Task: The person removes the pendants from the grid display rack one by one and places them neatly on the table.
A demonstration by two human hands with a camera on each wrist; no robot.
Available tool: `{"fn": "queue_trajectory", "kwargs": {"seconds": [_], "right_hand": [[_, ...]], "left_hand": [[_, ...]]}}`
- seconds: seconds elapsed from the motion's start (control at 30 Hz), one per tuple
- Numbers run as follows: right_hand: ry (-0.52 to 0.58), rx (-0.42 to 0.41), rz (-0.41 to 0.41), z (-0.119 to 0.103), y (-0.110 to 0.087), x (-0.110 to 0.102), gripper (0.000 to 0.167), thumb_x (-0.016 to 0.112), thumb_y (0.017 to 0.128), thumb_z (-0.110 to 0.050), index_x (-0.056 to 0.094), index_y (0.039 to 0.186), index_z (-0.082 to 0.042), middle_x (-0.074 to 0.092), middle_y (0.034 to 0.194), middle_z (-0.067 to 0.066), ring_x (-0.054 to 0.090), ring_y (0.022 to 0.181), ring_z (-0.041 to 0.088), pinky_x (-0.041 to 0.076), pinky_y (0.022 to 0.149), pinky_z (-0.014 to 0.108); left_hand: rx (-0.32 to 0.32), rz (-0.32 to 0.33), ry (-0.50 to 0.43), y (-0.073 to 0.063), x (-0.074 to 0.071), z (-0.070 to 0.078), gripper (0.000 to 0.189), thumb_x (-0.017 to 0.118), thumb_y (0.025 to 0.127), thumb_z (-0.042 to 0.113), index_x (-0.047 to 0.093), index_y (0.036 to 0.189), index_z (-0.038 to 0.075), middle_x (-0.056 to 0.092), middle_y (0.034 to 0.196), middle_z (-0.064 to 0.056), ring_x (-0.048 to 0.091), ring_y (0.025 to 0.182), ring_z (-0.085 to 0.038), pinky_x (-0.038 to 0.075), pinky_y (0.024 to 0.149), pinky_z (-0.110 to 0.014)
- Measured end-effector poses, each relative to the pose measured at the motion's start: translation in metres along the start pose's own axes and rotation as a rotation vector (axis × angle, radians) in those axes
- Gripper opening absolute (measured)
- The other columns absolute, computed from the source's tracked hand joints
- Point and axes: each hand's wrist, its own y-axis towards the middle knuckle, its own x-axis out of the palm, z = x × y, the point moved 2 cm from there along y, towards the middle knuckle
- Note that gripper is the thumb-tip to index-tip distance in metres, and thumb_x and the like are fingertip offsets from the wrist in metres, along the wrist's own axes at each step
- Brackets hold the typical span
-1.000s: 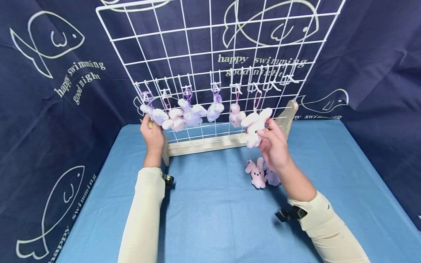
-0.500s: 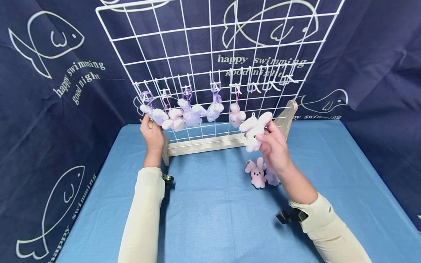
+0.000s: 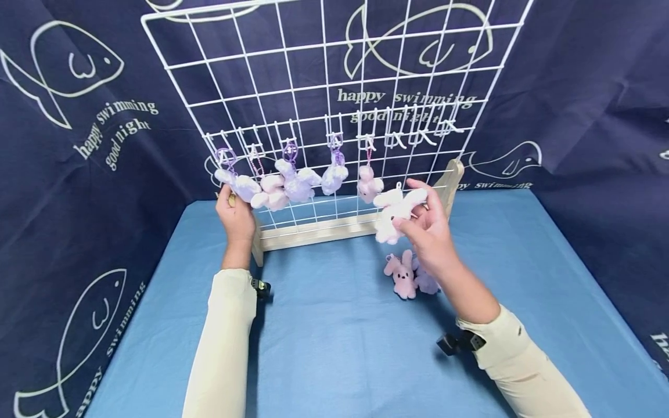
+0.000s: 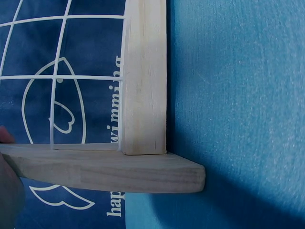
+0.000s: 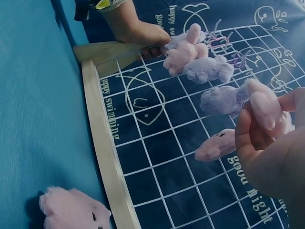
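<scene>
In the head view my right hand (image 3: 432,235) pinches a pale pink plush bunny keychain (image 3: 388,223) between thumb and fingers, in front of the white wire grid rack (image 3: 292,90). The bunny is below the hooks and apart from them; a small white loop tops its head. From the right wrist, the bunny (image 5: 265,106) shows partly covered by the fingers. My left hand (image 3: 236,220) grips the wooden side post (image 4: 109,169) at the rack's left end. Several lilac and pink plush bunnies hang from hooks, including a pink bunny (image 3: 369,186) left of the held one.
A pink plush bunny (image 3: 403,277) and a lilac plush bunny (image 3: 427,283) lie on the blue cloth (image 3: 319,325) below my right wrist. Bare white hooks (image 3: 424,138) stick out at the rack's right. A wooden base bar (image 3: 319,230) runs along the bottom.
The held bunny's pink bead chain, earlier up at a hook, is off it now, and the bunny has come slightly down. The head view has shifted a little. My left hand keeps its grip.
</scene>
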Motion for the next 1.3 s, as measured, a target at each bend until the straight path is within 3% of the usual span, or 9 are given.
{"fn": "queue_trajectory", "kwargs": {"seconds": [0.13, 0.3, 0.47, 0.6, 0.8, 0.93, 1.17, 1.3], "right_hand": [[-0.050, -0.043, 0.002, 0.002, 0.000, 0.000, 0.079, 0.053, 0.085, 0.026, 0.040, 0.153, -0.013, 0.065, 0.110, 0.001, 0.074, 0.086, 0.010, 0.062, 0.072, 0.019], [-0.118, -0.088, -0.046, 0.006, -0.003, -0.002, 0.070, 0.057, 0.083, 0.030, 0.050, 0.140, -0.009, 0.070, 0.108, -0.001, 0.076, 0.088, 0.010, 0.063, 0.072, 0.020], [-0.207, -0.083, -0.088, 0.011, -0.004, -0.004, 0.063, 0.064, 0.082, 0.027, 0.057, 0.133, -0.010, 0.072, 0.100, -0.005, 0.071, 0.087, 0.006, 0.061, 0.075, 0.018], [-0.302, -0.040, -0.099, 0.013, -0.004, -0.006, 0.060, 0.068, 0.084, 0.023, 0.061, 0.128, -0.017, 0.071, 0.093, -0.007, 0.067, 0.085, 0.005, 0.059, 0.076, 0.017], [-0.403, 0.027, -0.113, 0.016, -0.004, -0.011, 0.053, 0.071, 0.083, 0.019, 0.056, 0.132, 0.007, 0.067, 0.095, -0.007, 0.058, 0.076, 0.006, 0.052, 0.064, 0.015], [-0.485, 0.073, -0.139, 0.017, -0.003, -0.014, 0.049, 0.072, 0.085, 0.016, 0.056, 0.132, 0.009, 0.065, 0.094, -0.006, 0.060, 0.076, 0.005, 0.052, 0.064, 0.016], [-0.609, 0.185, -0.236, 0.017, -0.002, -0.014, 0.037, 0.068, 0.094, 0.007, 0.059, 0.131, 0.005, 0.065, 0.116, 0.022, 0.066, 0.083, 0.005, 0.059, 0.074, 0.022], [-0.666, 0.254, -0.306, 0.021, -0.002, -0.016, 0.030, 0.066, 0.098, 0.003, 0.062, 0.127, 0.003, 0.065, 0.118, 0.025, 0.067, 0.083, 0.009, 0.061, 0.073, 0.026]], "left_hand": [[-0.009, -0.010, -0.016, -0.003, 0.000, 0.012, 0.020, 0.052, 0.101, -0.004, 0.069, 0.092, 0.003, 0.053, 0.063, 0.015, 0.045, 0.050, -0.006, 0.038, 0.050, -0.013], [-0.018, -0.022, -0.014, -0.007, 0.002, 0.024, 0.021, 0.051, 0.100, -0.005, 0.069, 0.092, 0.003, 0.054, 0.063, 0.016, 0.045, 0.050, -0.009, 0.039, 0.050, -0.013], [-0.012, -0.019, 0.002, -0.006, 0.002, 0.020, 0.016, 0.051, 0.100, -0.004, 0.063, 0.097, -0.015, 0.053, 0.063, 0.017, 0.045, 0.050, -0.009, 0.039, 0.050, -0.012], [-0.009, -0.019, 0.017, -0.003, 0.000, 0.007, 0.019, 0.051, 0.100, -0.003, 0.059, 0.102, -0.020, 0.053, 0.064, 0.017, 0.045, 0.050, -0.005, 0.039, 0.050, -0.012], [-0.009, -0.023, 0.024, -0.001, -0.003, 0.000, 0.018, 0.054, 0.102, 0.002, 0.066, 0.100, -0.011, 0.054, 0.065, 0.014, 0.047, 0.050, -0.001, 0.040, 0.049, -0.014], [0.006, -0.035, 0.026, 0.000, -0.004, -0.002, 0.017, 0.054, 0.101, 0.003, 0.067, 0.098, -0.009, 0.055, 0.065, 0.014, 0.048, 0.050, -0.002, 0.041, 0.048, -0.016], [0.019, -0.049, 0.027, 0.001, -0.005, -0.001, 0.019, 0.053, 0.102, 0.005, 0.071, 0.096, 0.007, 0.054, 0.065, 0.015, 0.048, 0.050, 0.000, 0.041, 0.048, -0.016], [0.022, -0.048, 0.024, 0.001, -0.005, -0.001, 0.018, 0.054, 0.103, 0.006, 0.071, 0.098, 0.003, 0.055, 0.067, 0.014, 0.048, 0.051, -0.002, 0.041, 0.048, -0.016]]}}
